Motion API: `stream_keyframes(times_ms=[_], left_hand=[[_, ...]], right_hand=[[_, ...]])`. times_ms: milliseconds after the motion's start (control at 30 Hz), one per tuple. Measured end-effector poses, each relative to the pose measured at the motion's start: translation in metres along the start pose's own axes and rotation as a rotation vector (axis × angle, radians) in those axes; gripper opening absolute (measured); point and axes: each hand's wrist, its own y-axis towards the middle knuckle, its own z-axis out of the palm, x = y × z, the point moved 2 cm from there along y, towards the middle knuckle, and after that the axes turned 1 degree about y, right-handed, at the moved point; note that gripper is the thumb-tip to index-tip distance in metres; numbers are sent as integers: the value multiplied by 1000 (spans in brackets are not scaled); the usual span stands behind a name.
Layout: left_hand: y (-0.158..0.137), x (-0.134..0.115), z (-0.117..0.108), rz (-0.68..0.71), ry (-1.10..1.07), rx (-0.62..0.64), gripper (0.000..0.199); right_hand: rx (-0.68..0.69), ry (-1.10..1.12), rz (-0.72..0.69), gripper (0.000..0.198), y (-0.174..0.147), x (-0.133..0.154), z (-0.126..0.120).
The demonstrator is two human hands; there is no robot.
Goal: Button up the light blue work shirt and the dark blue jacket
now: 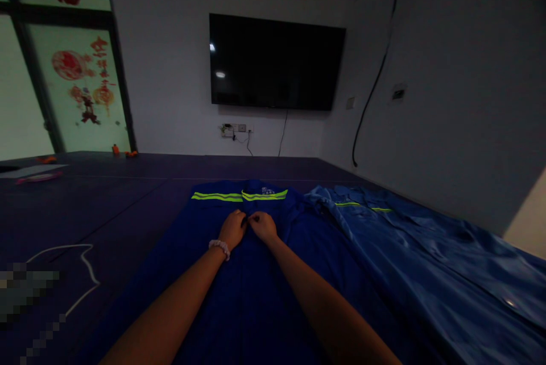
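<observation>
A dark blue work jacket (213, 274) with yellow-green reflective stripes across the chest lies spread out in front of me. On its front seam, just below the stripes, my left hand (232, 229) pinches the cloth; a pale scrunchie circles that wrist. Close beside it, my right hand (263, 226) has its fingers pinched on the same front edge. A small dark spot shows between the fingertips, too dim to tell whether it is a fastener or shadow. White lettering is printed above the right-hand stripe.
A lighter blue garment (409, 251) with similar stripes lies to the right, against the jacket. On the left are a white cable (87, 262) and a blurred-out flat object (25, 294). Small orange items (123, 152) sit by the door. A television (277, 63) hangs on the far wall.
</observation>
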Motion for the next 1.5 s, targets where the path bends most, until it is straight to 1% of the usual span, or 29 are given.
stream_keyframes(times_ms=[467, 1500], left_hand=[[0, 1, 3, 14, 26, 4, 13], [1, 2, 3, 31, 15, 23, 18]], right_hand=[[19, 4, 15, 19, 1, -2, 1], [-4, 16, -7, 18, 1, -2, 1]])
